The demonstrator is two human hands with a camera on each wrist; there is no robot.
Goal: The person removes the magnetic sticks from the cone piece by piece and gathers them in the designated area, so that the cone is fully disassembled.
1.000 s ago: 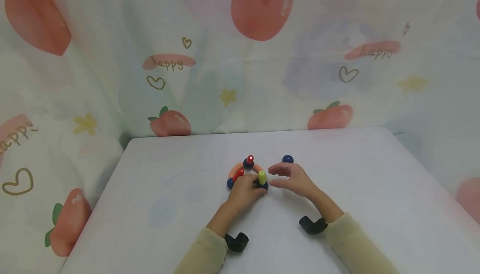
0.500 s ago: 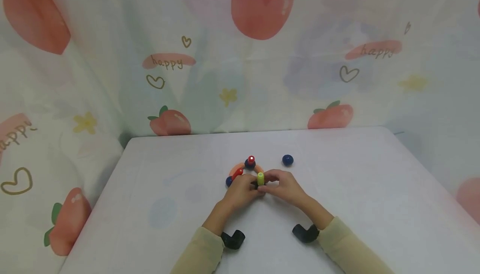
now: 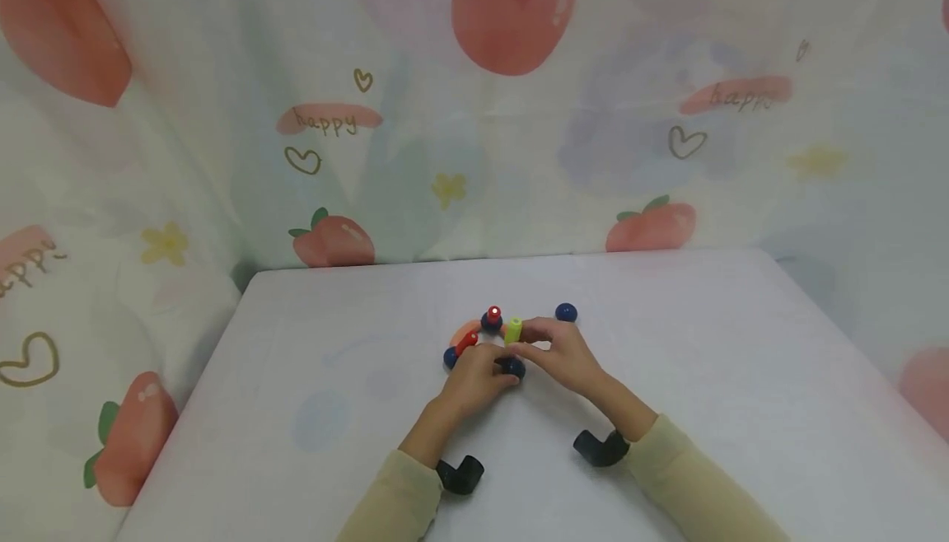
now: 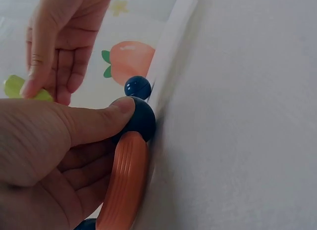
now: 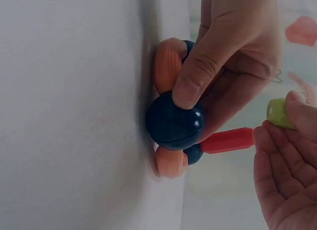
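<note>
Lime stick (image 5: 278, 113), faceted, pinched by right hand (image 3: 561, 354); left hand (image 3: 472, 379) grips smooth, glossy navy ball (image 5: 171, 125).

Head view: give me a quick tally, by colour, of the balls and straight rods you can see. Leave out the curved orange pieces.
Glossy dark-blue plastic-looking balls: 4
Straight red plastic-looking rods: 2
Straight yellow-green plastic-looking rod: 1
Total visible: 7
</note>
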